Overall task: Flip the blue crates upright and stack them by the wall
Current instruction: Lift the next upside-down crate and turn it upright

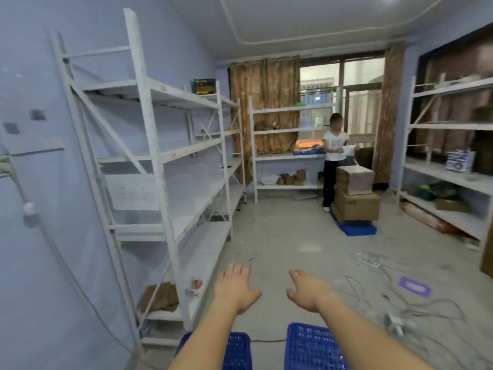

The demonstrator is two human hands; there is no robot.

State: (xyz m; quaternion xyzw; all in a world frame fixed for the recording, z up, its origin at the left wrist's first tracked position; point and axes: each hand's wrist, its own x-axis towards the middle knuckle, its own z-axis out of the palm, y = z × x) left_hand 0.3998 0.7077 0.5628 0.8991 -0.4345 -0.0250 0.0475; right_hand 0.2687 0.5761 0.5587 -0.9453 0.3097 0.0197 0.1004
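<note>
Two blue crates are seen at the bottom edge of the view, on the grey floor (280, 236): the left crate (237, 351) and the right crate (312, 348), set apart by a strip of bare floor. Both are partly covered by the forearms held above them, and whether they lie upright or upside down cannot be told.

The left hand (236, 288) and the right hand (309, 292) are stretched forward beyond the crates, fingers spread and relaxed, nothing held, neither touching a crate.

Just left of the left crate a white shelf rack (160, 166) is stood along the pale blue wall (40, 263); brown cardboard (160, 296) and a small orange and white item (194, 287) are kept on its lowest shelf. To the right of the right crate, loose cables (416, 311) and a white power strip (369, 261) are strewn over the floor, with a purple flat piece (414, 287) near them.

Well beyond the crates, a stack of cardboard boxes (356, 194) is set on a blue pallet (357, 228), and a person (333, 158) is stood beside it, before the window (341, 102).
</note>
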